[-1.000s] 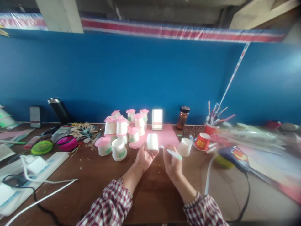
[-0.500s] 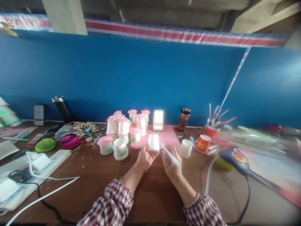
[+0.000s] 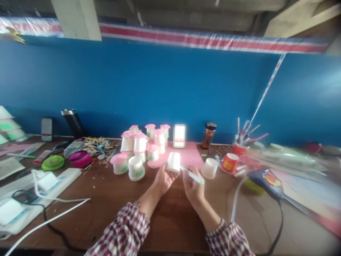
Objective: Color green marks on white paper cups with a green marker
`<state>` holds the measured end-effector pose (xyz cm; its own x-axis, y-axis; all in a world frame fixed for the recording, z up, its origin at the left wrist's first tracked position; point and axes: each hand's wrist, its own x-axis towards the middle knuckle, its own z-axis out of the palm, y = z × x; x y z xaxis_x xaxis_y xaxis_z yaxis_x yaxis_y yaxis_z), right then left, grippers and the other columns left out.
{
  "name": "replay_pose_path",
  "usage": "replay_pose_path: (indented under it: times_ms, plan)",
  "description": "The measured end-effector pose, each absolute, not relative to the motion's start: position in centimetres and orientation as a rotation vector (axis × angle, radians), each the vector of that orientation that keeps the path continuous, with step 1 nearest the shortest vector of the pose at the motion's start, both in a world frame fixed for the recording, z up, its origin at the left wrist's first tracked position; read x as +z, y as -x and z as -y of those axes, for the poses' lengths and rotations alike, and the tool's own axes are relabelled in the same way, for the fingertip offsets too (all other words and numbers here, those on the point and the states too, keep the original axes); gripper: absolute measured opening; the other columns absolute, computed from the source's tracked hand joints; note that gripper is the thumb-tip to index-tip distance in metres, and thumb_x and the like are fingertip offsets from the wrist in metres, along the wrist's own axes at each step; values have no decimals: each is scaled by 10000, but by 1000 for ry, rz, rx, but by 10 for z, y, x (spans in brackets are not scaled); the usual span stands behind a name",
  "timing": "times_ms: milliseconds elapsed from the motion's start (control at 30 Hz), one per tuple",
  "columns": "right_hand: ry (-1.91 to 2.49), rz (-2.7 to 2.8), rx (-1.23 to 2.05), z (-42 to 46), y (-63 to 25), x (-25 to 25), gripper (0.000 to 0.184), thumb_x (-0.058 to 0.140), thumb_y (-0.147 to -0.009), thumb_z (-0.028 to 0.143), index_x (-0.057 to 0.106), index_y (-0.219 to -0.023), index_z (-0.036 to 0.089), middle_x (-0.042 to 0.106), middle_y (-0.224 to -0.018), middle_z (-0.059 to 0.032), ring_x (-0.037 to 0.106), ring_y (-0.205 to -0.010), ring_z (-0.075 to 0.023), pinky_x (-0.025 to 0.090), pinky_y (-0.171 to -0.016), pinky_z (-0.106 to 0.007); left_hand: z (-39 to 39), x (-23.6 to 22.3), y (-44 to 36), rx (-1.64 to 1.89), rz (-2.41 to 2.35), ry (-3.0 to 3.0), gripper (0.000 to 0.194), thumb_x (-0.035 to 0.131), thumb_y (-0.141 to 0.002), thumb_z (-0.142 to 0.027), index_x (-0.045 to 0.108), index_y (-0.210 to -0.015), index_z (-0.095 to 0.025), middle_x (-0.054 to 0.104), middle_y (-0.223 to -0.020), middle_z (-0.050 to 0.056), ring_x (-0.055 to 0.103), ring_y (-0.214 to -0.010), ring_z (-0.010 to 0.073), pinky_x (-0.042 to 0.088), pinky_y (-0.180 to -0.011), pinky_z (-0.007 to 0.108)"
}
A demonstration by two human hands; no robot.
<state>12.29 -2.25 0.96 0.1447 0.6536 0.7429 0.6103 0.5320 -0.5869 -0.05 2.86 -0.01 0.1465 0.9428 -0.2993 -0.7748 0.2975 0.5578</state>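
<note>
The slim white pen-like tool with a pale-green end (image 3: 196,177), pinched in the right hand (image 3: 193,187), has just tilted flatter, seemingly within working reach of the white tapered paper cup (image 3: 174,161) that the left hand's (image 3: 163,180) curled fingers hold, left of it.

We see checked cloth on both sides: the left sleeve (image 3: 122,227) and the right sleeve (image 3: 229,239) match, in dark wine red and white. The checks are small squares in regular rows, deepest where the red bands cross and paler, almost pinkish, where red meets white. We find the fabric loose and soft-looking; on the left it bunches into several creases. Both sleeves stop partway along the forearms (image 3: 210,214), ending in slightly puckered cuffs (image 3: 215,229). Beyond them we see bare forearms, then the left hand (image 3: 164,178) and the right hand (image 3: 194,185), both ungloved. Stitching is too blurred for us to tell.
</note>
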Motion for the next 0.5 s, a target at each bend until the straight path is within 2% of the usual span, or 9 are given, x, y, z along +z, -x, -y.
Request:
replay_pose_path:
  times_ms: [333,500]
  plan:
    - [1121,1488,73,22,-124,8,120,510,-883,237,589,-910,151,566,-690,-6,490,-530,-104,420,-521,-216,-28,2,1,1253,-651,-308,253,507,-856,-309,560,-1019,-122,651,-869,99,631,-761,188,546,-747,357]
    - [1033,1517,13,21,-125,7,126,519,-879,207,606,-955,156,622,-788,-44,570,-657,-140,473,-628,-251,-27,3,2,1257,-649,-298,254,480,-870,-313,568,-1007,-118,648,-900,108,623,-759,182,545,-724,342]
